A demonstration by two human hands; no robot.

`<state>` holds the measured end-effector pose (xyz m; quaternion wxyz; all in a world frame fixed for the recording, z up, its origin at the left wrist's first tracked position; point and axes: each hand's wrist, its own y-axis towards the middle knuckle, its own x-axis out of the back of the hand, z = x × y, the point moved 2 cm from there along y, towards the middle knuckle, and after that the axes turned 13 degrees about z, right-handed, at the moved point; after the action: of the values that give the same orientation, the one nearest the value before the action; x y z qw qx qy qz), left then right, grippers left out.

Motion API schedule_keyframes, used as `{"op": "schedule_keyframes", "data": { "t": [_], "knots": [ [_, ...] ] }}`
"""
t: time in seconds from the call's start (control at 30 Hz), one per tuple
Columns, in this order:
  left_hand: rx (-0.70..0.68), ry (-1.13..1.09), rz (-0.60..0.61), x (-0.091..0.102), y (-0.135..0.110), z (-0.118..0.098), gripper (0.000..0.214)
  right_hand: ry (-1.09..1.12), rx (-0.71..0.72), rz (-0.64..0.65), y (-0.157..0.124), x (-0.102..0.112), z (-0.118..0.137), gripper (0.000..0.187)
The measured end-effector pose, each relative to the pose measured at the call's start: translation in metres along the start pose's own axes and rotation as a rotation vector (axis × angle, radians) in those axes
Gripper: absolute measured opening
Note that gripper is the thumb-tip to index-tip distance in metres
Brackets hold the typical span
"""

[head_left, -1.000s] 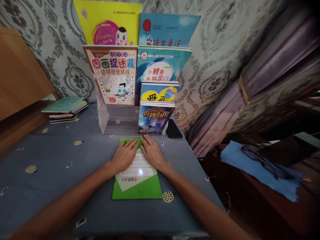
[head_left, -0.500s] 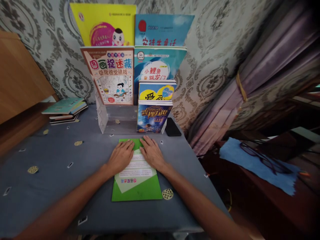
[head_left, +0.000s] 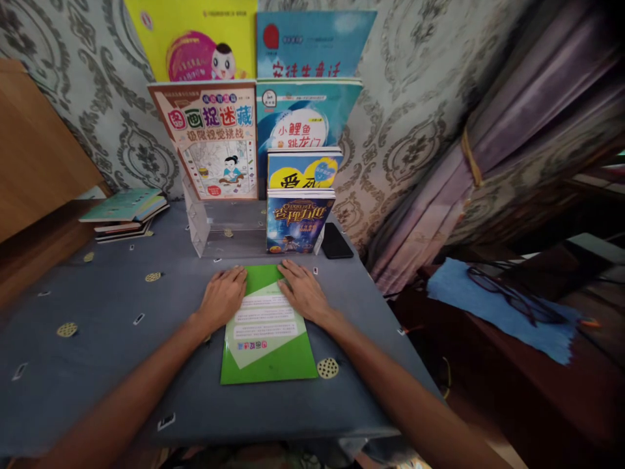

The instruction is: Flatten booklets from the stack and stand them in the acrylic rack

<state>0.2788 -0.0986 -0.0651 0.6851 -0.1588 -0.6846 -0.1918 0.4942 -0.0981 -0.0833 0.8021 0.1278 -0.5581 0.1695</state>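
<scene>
A green book (head_left: 278, 368) lies flat on the table, its printed text upside down to me. At its upper left edge rests my left hand (head_left: 223, 298), palm down and open, with the fingertips near the far corner. My right hand (head_left: 306, 291) lies open across the upper right edge, fingers stretched forward and partly over the cover. Neither hand is gripping the book. Beyond it, a clear stepped rack (head_left: 198, 221) holds several upright books, including a blue book (head_left: 299, 221) in front and a brown-bordered book (head_left: 219, 143) on the left.
A black phone (head_left: 336, 241) lies right of the rack. At the back left is a stack of books (head_left: 129, 208) beside a wooden panel (head_left: 41, 150). Glasses (head_left: 517, 296) rest on a blue cloth (head_left: 454, 293) to the right, past the table edge, near a tied curtain (head_left: 459, 163).
My left hand has slid left, from on top of the cover to its edge. The right hand has shifted slightly outward. The camera view has moved a little.
</scene>
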Motion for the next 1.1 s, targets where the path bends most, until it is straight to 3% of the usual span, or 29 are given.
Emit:
{"op": "schedule_keyframes", "data": {
  "t": [0.37,0.8,1.0,1.1],
  "knots": [
    [-0.101,-0.016,0.02,0.006,0.006,-0.002,0.037,0.258,0.062,-0.039,-0.007,0.014,-0.028,0.04],
    [-0.397,-0.132,0.121,-0.001,0.04,-0.056,0.044,0.366,0.097,-0.062,-0.007,0.015,-0.034,0.048],
    [-0.588,-0.174,0.224,0.005,0.006,-0.078,0.046,0.335,0.07,-0.05,-0.008,0.016,-0.033,0.048],
    [-0.705,-0.161,0.286,0.008,-0.026,-0.089,0.064,0.324,0.059,-0.058,-0.009,0.015,-0.032,0.046]
  ]
}}
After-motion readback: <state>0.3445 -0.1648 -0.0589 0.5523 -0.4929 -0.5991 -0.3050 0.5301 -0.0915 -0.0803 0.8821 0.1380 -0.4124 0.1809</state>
